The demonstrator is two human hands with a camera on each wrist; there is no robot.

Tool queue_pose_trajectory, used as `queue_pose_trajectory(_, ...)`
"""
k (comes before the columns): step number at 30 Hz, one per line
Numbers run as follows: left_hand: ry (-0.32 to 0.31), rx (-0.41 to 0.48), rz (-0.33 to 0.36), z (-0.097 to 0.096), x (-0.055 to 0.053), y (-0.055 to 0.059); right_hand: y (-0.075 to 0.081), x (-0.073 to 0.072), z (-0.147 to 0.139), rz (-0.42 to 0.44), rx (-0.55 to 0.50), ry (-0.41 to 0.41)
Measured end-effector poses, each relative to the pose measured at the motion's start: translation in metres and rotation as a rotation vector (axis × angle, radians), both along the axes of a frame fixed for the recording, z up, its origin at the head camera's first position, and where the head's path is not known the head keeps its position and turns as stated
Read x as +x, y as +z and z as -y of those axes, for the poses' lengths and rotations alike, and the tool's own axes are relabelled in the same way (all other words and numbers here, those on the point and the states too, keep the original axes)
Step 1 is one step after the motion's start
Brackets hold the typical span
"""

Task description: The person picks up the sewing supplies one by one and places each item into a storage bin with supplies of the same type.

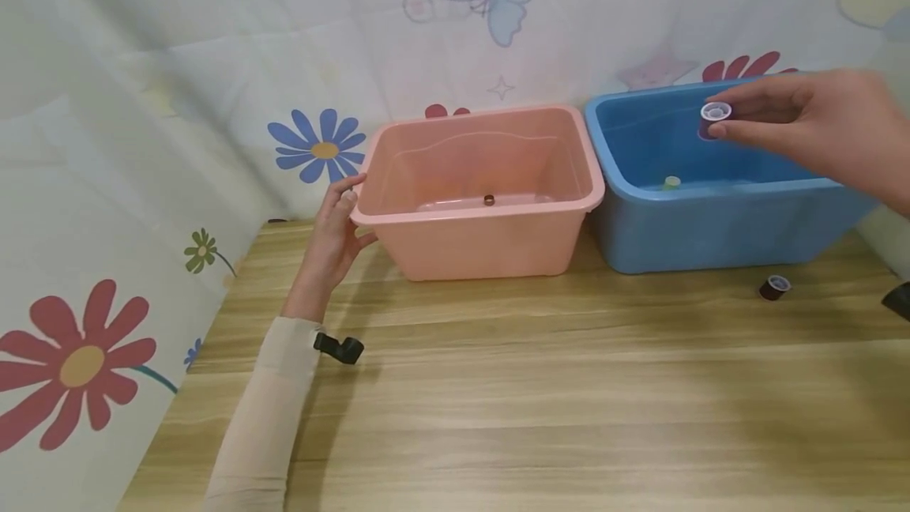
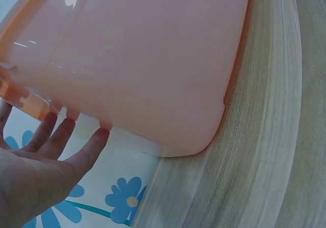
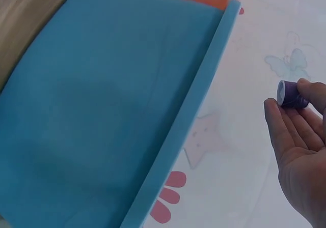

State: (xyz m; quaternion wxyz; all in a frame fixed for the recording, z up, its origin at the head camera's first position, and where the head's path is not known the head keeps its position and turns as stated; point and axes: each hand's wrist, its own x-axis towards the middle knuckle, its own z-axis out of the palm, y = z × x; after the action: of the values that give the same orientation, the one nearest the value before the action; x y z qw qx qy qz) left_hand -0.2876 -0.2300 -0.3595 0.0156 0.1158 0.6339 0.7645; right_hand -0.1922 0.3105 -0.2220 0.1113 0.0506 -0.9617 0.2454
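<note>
In the head view my right hand (image 1: 810, 121) pinches a small purple spool of thread (image 1: 707, 126) between thumb and fingers, above the blue bin (image 1: 711, 227). The right wrist view has this spool (image 3: 291, 94) with its white end outward, beyond the bin's rim. My left hand (image 1: 336, 231) rests on the left end of the pink bin (image 1: 483, 247), its fingers spread from the rim down the side. Up close in the left wrist view, fingertips (image 2: 103, 133) touch the pink wall from outside. A small brown spool (image 1: 489, 200) lies inside the pink bin.
A pale yellow-green spool (image 1: 671, 182) lies inside the blue bin. On the wooden table (image 1: 512, 393), a dark spool (image 1: 774, 288) stands in front of that bin. Both bins are side by side against a flower-printed cloth (image 1: 235, 46); another cloth side hangs at the left.
</note>
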Motion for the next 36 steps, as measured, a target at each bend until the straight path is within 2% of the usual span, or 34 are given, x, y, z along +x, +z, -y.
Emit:
queue_pose_trajectory(6, -0.006, 0.002, -0.001, 0.000, 0.000, 0.001, 0.003, -0.012, 0.000, 0.026, 0.000, -0.007)
queue_pose_trajectory(11, -0.009, 0.001, 0.000, 0.000, 0.000, 0.002, 0.004, -0.023, 0.000, 0.017, 0.020, 0.031)
queue_pose_trajectory(18, -0.009, 0.000, 0.003, 0.000, 0.001, 0.003, 0.007, -0.037, 0.003, 0.052, 0.027, 0.106)
queue_pose_trajectory(27, -0.010, 0.000, 0.002, 0.001, 0.000, 0.001, 0.011, -0.052, 0.007, 0.077, -0.024, 0.113)
queue_pose_trajectory(36, -0.009, 0.005, 0.009, 0.001, 0.000, 0.000, 0.014, -0.069, 0.005, 0.114, 0.017, 0.151)
